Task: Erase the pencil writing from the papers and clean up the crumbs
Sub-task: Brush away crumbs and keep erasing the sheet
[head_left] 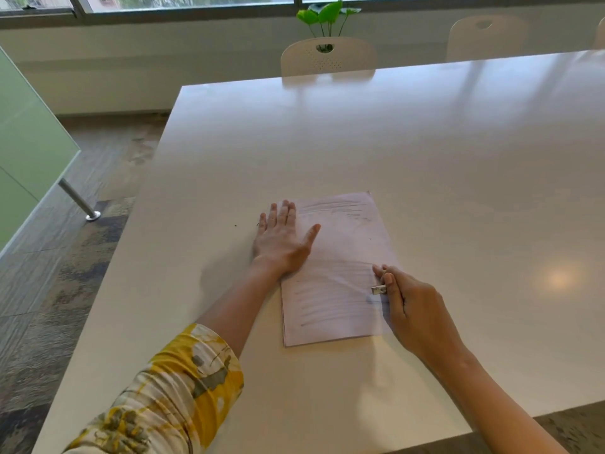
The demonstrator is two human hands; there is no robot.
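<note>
Papers [337, 257] lie in a thin stack near the front edge of the glossy white table [425, 142], faint pencil lines top and bottom. Her left hand [281, 239] lies flat, fingers spread, pinning the stack's left edge; the right hand [414, 306] pinches a small eraser [379, 290] at its right edge. Short, light strokes away from the pinning hand should keep the sheet from buckling. A few dark crumbs [235, 225] sit left of the stack, to be swept up afterwards
</note>
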